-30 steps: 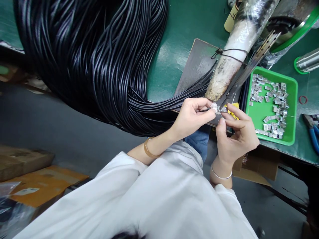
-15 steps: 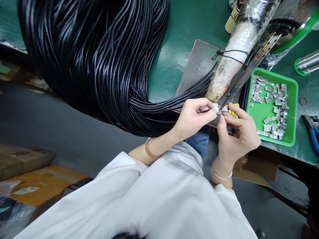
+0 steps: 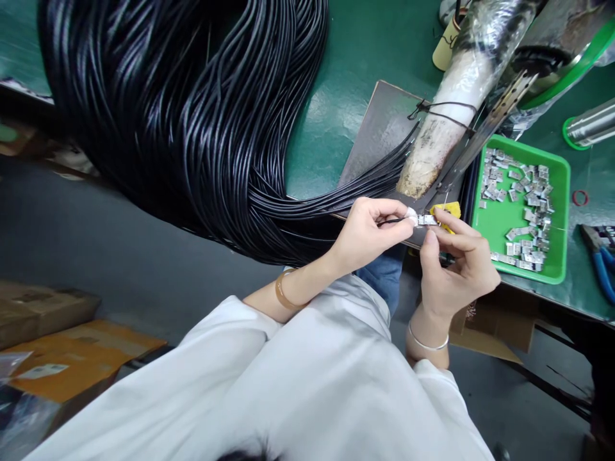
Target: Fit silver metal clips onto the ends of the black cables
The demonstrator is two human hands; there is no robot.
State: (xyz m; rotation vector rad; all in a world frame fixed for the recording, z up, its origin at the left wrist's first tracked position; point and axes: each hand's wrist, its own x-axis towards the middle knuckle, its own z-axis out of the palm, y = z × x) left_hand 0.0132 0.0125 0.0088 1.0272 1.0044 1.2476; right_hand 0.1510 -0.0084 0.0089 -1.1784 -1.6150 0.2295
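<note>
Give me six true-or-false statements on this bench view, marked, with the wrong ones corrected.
1. The left hand holds a thin black cable. True.
2. Blue-handled pliers lie to the right of the green tray. True.
3. The green tray holds coiled rope. False: it holds small metal pieces.
4. The right hand grips the blue-handled pliers. False: its fingertips are by a silvery connector piece.
5. A red ring lies outside the green tray. True.
6. The right wrist wears an amber bangle. False: it wears a silver bangle.
</note>
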